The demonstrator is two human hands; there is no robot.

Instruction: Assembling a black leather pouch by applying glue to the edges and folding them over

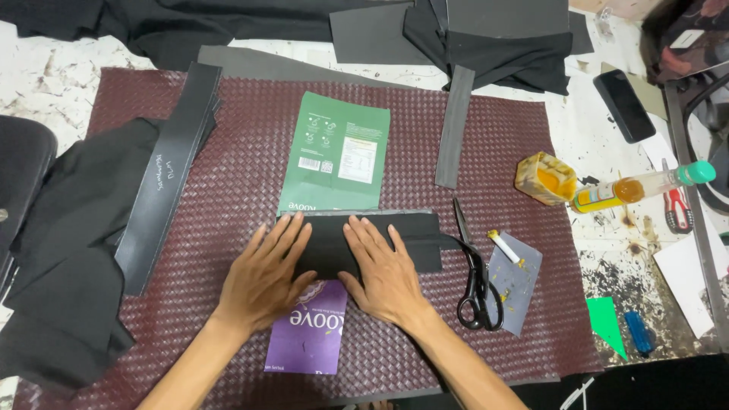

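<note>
A folded black piece of material (414, 239) lies across the middle of a dark red woven mat (228, 175). My left hand (266, 273) and my right hand (383, 269) both press flat on it, fingers spread, palms down. Under the black piece lie a green printed pouch (338, 148) on the far side and a purple printed pouch (311, 334) on the near side. Black scissors (476, 281) rest just right of my right hand.
Long black strips (171, 171) and black cloth (61, 243) lie at the left. A grey strip (454, 125) lies right of the green pouch. At the right are a yellow glue pot (544, 178), a bottle of amber liquid (642, 186), a phone (624, 105), and a small brush on a grey scrap (515, 277).
</note>
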